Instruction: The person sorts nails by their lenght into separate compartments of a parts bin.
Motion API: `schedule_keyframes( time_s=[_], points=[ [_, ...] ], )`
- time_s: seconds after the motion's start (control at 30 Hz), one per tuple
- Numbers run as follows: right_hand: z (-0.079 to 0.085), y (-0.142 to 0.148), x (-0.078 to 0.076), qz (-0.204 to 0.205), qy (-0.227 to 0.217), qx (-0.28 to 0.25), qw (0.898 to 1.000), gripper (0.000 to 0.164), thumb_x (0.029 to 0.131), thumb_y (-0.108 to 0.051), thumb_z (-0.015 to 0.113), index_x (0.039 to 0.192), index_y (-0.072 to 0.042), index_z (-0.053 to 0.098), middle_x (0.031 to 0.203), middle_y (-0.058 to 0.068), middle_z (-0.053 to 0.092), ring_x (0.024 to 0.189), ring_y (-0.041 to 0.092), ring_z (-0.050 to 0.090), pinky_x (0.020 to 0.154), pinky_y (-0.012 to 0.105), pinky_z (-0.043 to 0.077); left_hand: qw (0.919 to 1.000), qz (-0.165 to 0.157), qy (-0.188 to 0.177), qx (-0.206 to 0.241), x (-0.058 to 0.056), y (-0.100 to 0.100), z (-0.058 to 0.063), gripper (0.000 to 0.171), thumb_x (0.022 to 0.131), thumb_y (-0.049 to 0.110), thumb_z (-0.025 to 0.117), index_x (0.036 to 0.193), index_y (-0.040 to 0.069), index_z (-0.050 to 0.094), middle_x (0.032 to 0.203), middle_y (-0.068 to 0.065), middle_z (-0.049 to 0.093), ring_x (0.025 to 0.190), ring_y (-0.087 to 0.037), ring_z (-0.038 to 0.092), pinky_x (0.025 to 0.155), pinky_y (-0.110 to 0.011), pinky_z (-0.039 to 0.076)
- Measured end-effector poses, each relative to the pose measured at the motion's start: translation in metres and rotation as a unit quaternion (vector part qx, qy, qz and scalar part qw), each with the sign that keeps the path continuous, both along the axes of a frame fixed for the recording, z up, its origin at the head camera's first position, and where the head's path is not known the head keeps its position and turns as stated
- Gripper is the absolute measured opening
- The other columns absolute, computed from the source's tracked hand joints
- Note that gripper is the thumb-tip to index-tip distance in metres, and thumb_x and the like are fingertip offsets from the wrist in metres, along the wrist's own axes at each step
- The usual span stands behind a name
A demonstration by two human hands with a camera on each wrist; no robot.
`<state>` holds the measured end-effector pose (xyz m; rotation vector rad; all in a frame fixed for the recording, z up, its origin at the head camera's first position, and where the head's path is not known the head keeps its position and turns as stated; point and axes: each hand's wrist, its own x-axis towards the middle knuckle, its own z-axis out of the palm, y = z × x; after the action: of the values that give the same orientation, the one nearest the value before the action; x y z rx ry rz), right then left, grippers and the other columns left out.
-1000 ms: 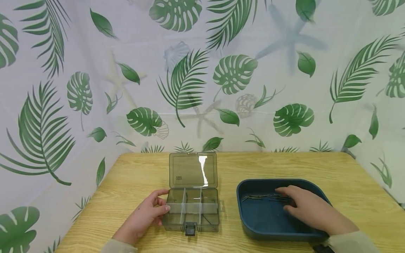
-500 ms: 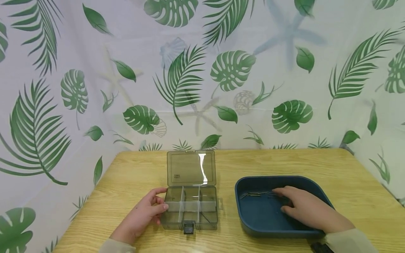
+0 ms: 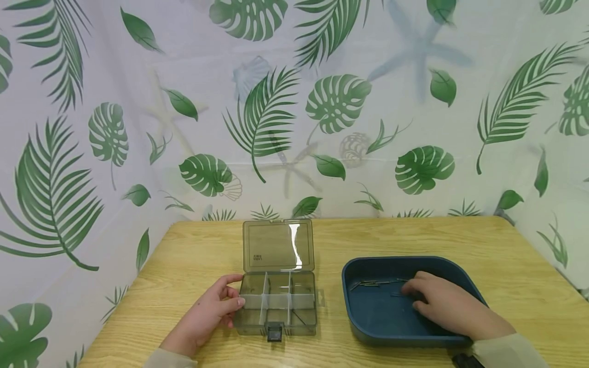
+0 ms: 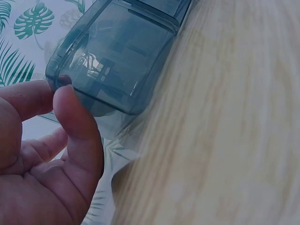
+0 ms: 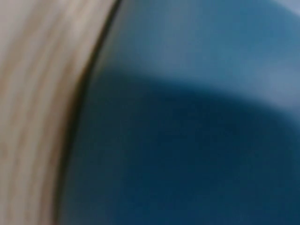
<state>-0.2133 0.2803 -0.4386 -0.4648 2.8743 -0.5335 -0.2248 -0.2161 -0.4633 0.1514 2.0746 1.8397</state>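
A smoky clear compartment box (image 3: pixel 276 301) stands with its lid (image 3: pixel 278 245) raised. My left hand (image 3: pixel 211 309) holds its left side; in the left wrist view the thumb (image 4: pixel 72 105) and forefinger meet the box's edge. One thin dark sliver (image 3: pixel 299 317) lies slanted in the front right compartment. My right hand (image 3: pixel 444 304) reaches into a dark blue tray (image 3: pixel 368 335), fingers bent down toward its floor, with a gap between thumb and forefinger. Several thin, nail-like metal pieces (image 3: pixel 371 283) lie near the tray's back wall, left of the fingertips.
The wooden table (image 3: pixel 207 245) carries the box at left and the tray at right. A white leaf-print cloth (image 3: pixel 294 102) hangs behind and on both sides. A black latch (image 3: pixel 274 332) projects from the box's front. The right wrist view shows blurred tray wall.
My right fingers have bent further and drawn slightly right, uncovering more of the tray floor and metal pieces. The left hand keeps its place on the box. The head view has shifted slightly.
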Motion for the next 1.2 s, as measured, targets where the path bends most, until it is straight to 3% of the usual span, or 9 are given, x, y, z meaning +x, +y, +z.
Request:
schedule_keyframes(
  time_s=[0.43,0.73,1.2],
  points=[
    [-0.004,0.000,-0.002,0.001,0.003,0.029,1.000,0.021,0.092,0.002,0.064,0.090,-0.019,0.062,0.079,-0.007,0.055,0.071,0.013,0.049,0.066,0.036,0.047,1.0000,0.004,0.004,-0.006,0.000,0.001,0.000,0.064,0.099,0.015,0.067,0.153,0.005,0.034,0.103,-0.010,0.047,0.068,-0.017,0.044,0.055,-0.028,0.049],
    [-0.002,-0.003,0.000,-0.014,-0.012,0.036,0.999,0.018,0.094,0.002,0.059,0.092,-0.016,0.060,0.077,-0.005,0.055,0.067,0.014,0.048,0.063,0.036,0.045,0.9999,0.002,0.009,-0.008,0.000,0.001,0.001,0.064,0.100,0.014,0.066,0.153,0.004,0.033,0.103,-0.009,0.048,0.070,-0.016,0.045,0.055,-0.029,0.050],
    [0.009,-0.005,0.003,-0.008,0.026,0.002,1.000,0.016,0.093,-0.003,0.060,0.095,-0.017,0.066,0.080,-0.006,0.054,0.070,0.013,0.048,0.066,0.036,0.047,0.9999,0.001,0.012,-0.005,0.000,0.001,0.000,0.065,0.099,0.014,0.067,0.153,0.003,0.033,0.103,-0.009,0.047,0.068,-0.016,0.043,0.055,-0.029,0.049]
  ],
)
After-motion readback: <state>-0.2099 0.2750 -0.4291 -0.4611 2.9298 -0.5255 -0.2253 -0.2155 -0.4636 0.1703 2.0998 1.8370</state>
